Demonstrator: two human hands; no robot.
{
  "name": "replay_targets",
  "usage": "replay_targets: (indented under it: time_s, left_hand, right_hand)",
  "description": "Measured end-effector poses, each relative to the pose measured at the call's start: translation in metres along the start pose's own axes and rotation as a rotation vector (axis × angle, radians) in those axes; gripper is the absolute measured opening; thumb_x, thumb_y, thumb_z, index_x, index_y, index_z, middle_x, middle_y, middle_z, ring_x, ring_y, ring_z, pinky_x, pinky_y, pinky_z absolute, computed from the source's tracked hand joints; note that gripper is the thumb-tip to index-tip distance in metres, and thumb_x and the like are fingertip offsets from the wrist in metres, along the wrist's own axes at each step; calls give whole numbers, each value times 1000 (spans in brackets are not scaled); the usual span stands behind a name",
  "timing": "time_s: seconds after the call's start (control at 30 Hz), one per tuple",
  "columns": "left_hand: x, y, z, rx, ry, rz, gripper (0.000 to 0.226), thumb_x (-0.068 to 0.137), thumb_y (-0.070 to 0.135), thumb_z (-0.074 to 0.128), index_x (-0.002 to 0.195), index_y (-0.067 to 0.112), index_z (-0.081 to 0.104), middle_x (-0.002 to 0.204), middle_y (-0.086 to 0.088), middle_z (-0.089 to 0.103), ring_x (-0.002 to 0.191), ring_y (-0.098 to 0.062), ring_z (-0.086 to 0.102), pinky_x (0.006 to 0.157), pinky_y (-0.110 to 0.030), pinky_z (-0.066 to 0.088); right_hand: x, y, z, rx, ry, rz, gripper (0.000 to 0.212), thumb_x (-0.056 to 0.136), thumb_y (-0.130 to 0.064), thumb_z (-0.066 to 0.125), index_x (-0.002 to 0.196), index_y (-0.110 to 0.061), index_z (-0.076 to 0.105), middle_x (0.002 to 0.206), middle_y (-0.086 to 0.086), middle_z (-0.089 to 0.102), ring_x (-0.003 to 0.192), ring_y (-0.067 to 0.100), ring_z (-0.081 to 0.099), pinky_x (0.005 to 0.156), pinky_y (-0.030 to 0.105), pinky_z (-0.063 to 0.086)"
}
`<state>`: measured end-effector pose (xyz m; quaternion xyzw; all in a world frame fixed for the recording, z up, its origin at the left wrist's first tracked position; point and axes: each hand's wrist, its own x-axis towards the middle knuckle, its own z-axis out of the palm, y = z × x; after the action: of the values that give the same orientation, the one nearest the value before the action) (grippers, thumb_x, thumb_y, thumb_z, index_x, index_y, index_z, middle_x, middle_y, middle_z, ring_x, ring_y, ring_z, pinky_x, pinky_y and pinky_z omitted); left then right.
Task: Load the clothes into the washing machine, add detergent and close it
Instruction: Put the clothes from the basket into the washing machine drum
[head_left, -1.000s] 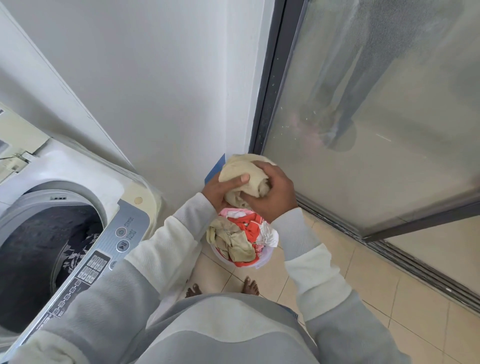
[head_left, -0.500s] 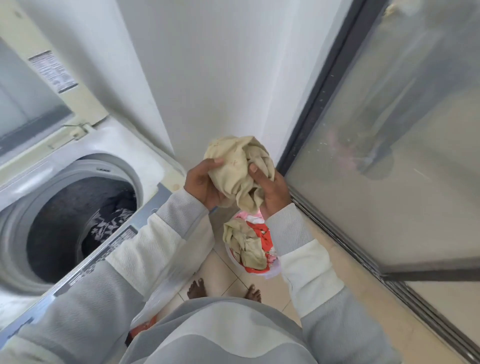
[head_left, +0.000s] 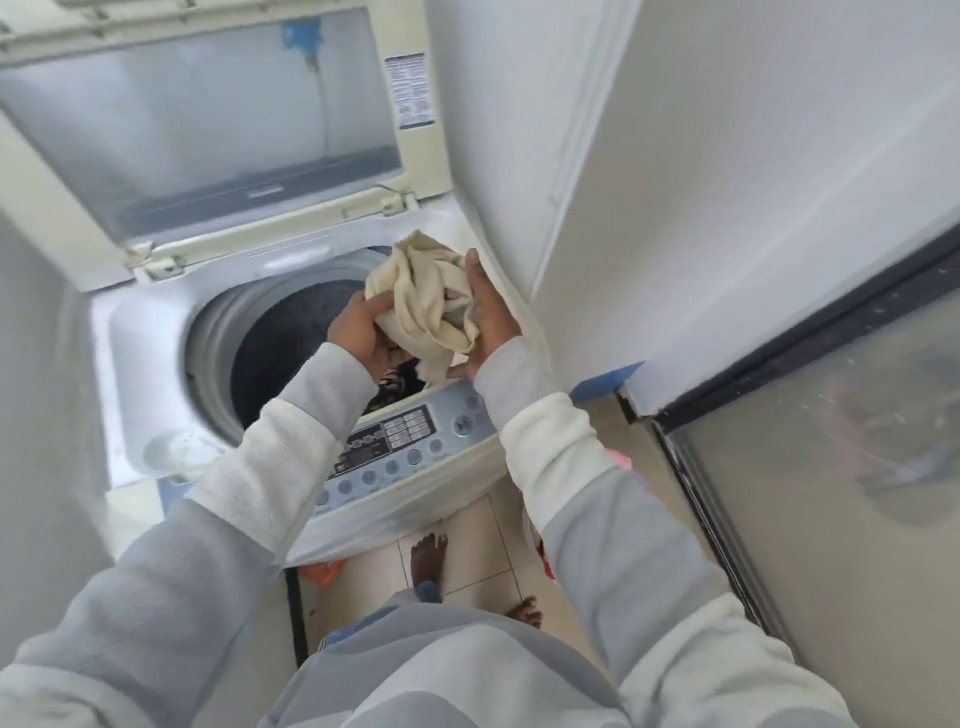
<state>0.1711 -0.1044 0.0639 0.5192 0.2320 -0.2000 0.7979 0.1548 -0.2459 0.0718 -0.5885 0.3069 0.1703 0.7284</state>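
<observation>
The top-loading washing machine (head_left: 130, 364) fills the left half of the view. Its lid (head_left: 208, 130) is swung up at 12 o'clock of the round drum (head_left: 280, 343), so the mouth is open to take a load. At about 3 o'clock on the drum's rim the left hand (head_left: 358, 332) grips the lower left fold of a bunched cream cloth (head_left: 426, 301), fingers curled tightly into the fabric. The cloth sits bundled between the two hands, over the right edge of the opening, with one end dangling towards 6 o'clock. The right hand (head_left: 488, 312) lies against the cloth's right flank with its fingers nearly straight, cupping and steadying it, not clenching it. Just below the bundle a dark patterned garment (head_left: 395, 384) shows inside the drum. The control panel (head_left: 400, 436) runs along the front at 5 o'clock, and a glass door (head_left: 831, 467) stands far off at 3 o'clock. Loading looks to be the step in hand, with this piece poised for release. The next move calls for carrying the bundle a little towards 9 o'clock, so it is well over the opening, then letting both hands go so no trailing end catches on the rim. Something pink (head_left: 618, 460) peeps from behind the right sleeve and may be more laundry, though too little shows to say. No detergent is in sight, so that step and closing the lid appear still ahead.
</observation>
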Motion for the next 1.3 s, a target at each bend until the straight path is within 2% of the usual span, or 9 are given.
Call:
replay_targets:
  time_s: [0.13, 0.27, 0.33, 0.4, 0.5, 0.63, 0.93, 1.13, 1.3]
  left_hand:
    - [27, 9, -45, -107, 178, -61, 41, 81, 19, 67, 121, 12, 60, 118, -19, 66, 105, -40, 63, 88, -61, 49]
    - [44, 12, -77, -41, 326, -163, 25, 85, 13, 62, 110, 8, 63, 108, -18, 66, 92, -36, 66, 74, -52, 56]
    - [51, 9, -90, -12, 368, -214, 35, 90, 18, 56, 123, 7, 57, 113, -17, 63, 87, -37, 66, 61, -49, 56]
    - [53, 6, -97, -13, 362, -263, 40, 95, 28, 49, 130, 9, 51, 116, -17, 60, 89, -40, 64, 58, -50, 55]
    - [50, 5, -102, -54, 306, -335, 43, 98, 42, 39, 125, 11, 52, 125, -17, 55, 105, -41, 60, 73, -53, 53]
    - [57, -2, -112, -162, 295, -369, 60, 98, 49, 38, 148, 18, 28, 148, -18, 33, 120, -42, 50, 77, -53, 49]
    - [39, -5, -72, -106, 190, -241, 57, 95, 49, 48, 143, 19, 40, 138, -13, 47, 104, -34, 61, 74, -44, 54]
    - [3, -13, 19, 189, 113, -3, 46, 97, 34, 53, 140, 19, 45, 137, -7, 51, 111, -27, 58, 87, -41, 53]
    - [-22, -60, 82, 872, -118, 497, 54, 96, 32, 53, 146, 25, 34, 149, 0, 40, 132, -18, 44, 105, -31, 36]
  right_hand:
    - [13, -8, 44, -16, -108, 110, 76, 66, -75, 64, 118, -20, 63, 118, 10, 66, 101, 28, 64, 78, 40, 55]
    - [45, 9, 75, -67, -62, 106, 84, 55, -71, 68, 120, -18, 64, 121, 11, 64, 104, 32, 64, 89, 48, 55]
    - [62, 20, 88, -114, -28, 134, 95, 46, -76, 68, 121, -20, 62, 121, 9, 64, 104, 31, 63, 94, 50, 52]
    - [68, 27, 95, -115, -17, 173, 93, 46, -76, 68, 118, -17, 61, 121, 8, 64, 104, 30, 63, 98, 48, 49]
    - [72, 36, 97, -88, -40, 211, 63, 63, -74, 66, 96, -21, 64, 114, 8, 68, 105, 30, 64, 97, 49, 50]
    - [76, 43, 96, -71, -28, 232, 73, 74, -75, 59, 125, -23, 55, 120, 6, 60, 107, 30, 60, 96, 49, 49]
    - [44, 25, 58, 135, -125, 164, 72, 86, -68, 50, 144, -26, 39, 141, 6, 49, 123, 33, 50, 104, 50, 41]
    - [-16, 7, -8, -7, 87, -252, 63, 83, -56, 63, 136, -25, 51, 139, 0, 54, 121, 18, 54, 102, 37, 44]
    - [-56, 32, -96, -436, 404, -686, 60, 91, -38, 62, 143, -17, 42, 148, 2, 44, 136, 16, 40, 110, 30, 33]
